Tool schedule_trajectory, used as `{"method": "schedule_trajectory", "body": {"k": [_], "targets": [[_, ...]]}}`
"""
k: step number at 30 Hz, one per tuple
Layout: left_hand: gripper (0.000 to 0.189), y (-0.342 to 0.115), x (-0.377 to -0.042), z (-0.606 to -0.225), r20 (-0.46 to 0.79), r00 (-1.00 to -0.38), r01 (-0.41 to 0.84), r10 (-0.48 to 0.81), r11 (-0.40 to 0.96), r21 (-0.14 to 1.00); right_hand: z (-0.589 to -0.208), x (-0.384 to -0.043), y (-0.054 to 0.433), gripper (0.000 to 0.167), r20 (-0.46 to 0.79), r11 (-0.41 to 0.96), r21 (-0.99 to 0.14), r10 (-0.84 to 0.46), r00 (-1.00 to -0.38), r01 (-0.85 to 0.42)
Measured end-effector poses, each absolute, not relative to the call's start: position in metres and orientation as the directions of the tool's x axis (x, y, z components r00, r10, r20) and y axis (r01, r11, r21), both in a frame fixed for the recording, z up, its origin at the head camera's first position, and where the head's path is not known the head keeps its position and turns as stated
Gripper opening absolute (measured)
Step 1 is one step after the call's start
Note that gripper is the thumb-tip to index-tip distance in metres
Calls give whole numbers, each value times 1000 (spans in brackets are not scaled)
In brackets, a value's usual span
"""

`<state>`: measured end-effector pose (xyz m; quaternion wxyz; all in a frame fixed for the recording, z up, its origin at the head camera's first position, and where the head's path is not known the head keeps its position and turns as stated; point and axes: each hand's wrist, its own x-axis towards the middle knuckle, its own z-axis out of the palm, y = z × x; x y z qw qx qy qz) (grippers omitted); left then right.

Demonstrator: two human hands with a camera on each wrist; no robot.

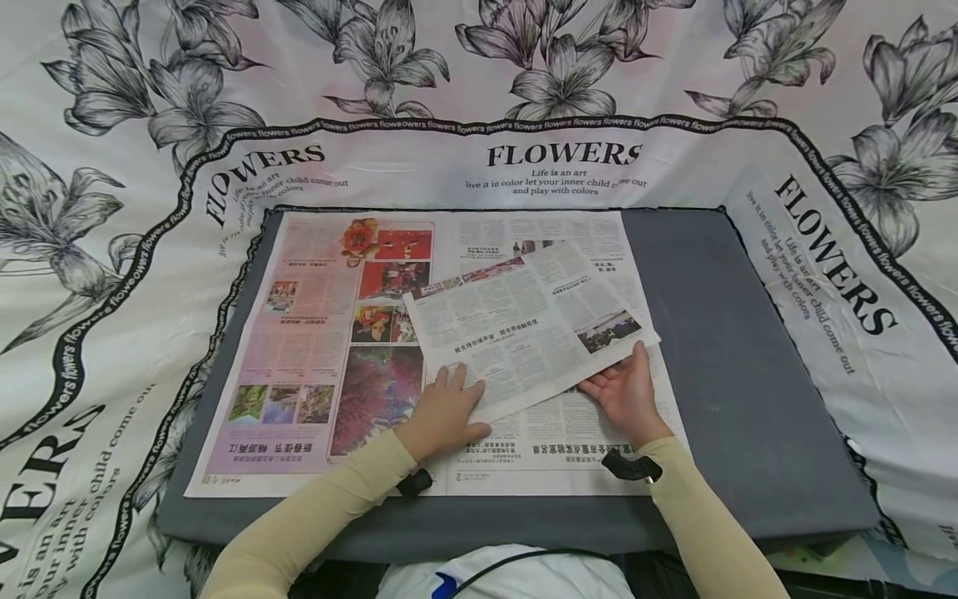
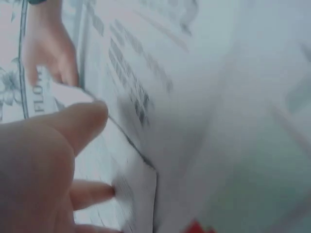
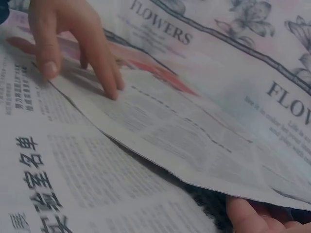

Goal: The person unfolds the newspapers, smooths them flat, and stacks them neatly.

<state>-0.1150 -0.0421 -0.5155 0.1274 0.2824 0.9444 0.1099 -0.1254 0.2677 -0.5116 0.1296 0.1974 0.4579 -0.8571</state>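
A smaller folded newspaper [image 1: 516,333] lies tilted over a large spread newspaper [image 1: 299,349], its near right edge raised in the right wrist view. My left hand [image 1: 443,412] rests on its near left corner, fingers fairly straight on top and thumb at the near edge. At the near right corner, my right hand [image 1: 624,395] holds the edge from below, palm turned up and thumb by the corner. The right fingers [image 3: 245,216] are partly hidden under the paper. In the left wrist view, the left thumb [image 2: 90,121] is close to the paper's edge.
The papers lie on a dark grey board [image 1: 748,374] set on a white cloth [image 1: 554,166] printed with flowers and lettering. A black cable [image 1: 524,556] crosses the person's lap at the near edge. A dark band [image 1: 629,467] is around the right wrist.
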Motion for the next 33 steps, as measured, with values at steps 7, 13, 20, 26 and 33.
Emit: {"method": "schedule_trajectory", "body": {"k": [7,13,20,26,33], "targets": [[69,-24,-104,-514,-168,-822,509,544,835,211,-517,-128,243,65,-494,-567,-687,-95,-864,455],[63,-12,-95,-508,-138,-814,535,564,821,201,-523,-126,224,67,-470,-525,-726,-93,-878,444],[57,-23,-117,-500,-123,-839,459,531,809,367,-526,-130,228,69,-466,-370,-805,-91,-880,465],[60,-60,-164,-494,-107,-931,250,348,825,508,-520,-135,249,68,-461,-175,-853,-193,-866,492],[66,-99,-209,-494,-307,-928,-100,210,653,751,-517,-142,266,69,-446,-106,-857,-334,-830,504]]}}
